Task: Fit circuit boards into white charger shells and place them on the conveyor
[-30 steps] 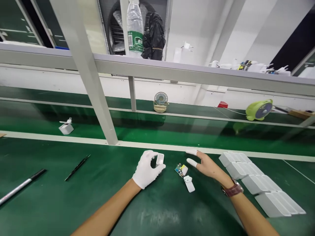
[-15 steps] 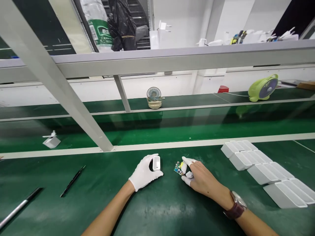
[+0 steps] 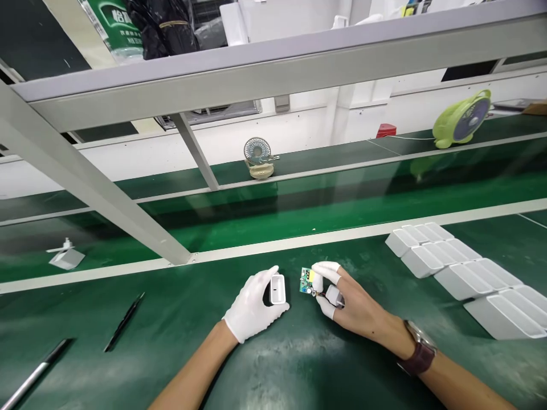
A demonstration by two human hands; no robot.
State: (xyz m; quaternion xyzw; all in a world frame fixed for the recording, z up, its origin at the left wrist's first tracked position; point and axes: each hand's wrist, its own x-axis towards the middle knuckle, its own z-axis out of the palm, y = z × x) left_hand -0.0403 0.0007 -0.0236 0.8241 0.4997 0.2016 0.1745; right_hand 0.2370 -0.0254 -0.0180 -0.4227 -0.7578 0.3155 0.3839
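My left hand (image 3: 255, 304), in a white glove, grips a small open white charger housing (image 3: 278, 289) between thumb and fingers. The housing's hollow faces up toward me, and a small dark slot shows inside. Just to the right, my right hand (image 3: 348, 293), with white finger covers, pinches a small green circuit board (image 3: 306, 281) with a yellow component on it. A white plug piece (image 3: 334, 295) sits within the same grasp, linked to the board by short wires. A narrow gap separates board and housing.
White housings (image 3: 464, 267) stand in rows at right. A black pen (image 3: 125, 322) and a silver-and-black rod (image 3: 40, 370) lie at left. Behind the pale ledge is a white plug adapter (image 3: 67, 257). A slanted metal post (image 3: 128, 216) rises at left; fans (image 3: 257, 154) stand farther back.
The view has tilted and shifted. The circuit board has turned to show more of its face, and the gap between it and the housing has narrowed. Both hands keep their holds.
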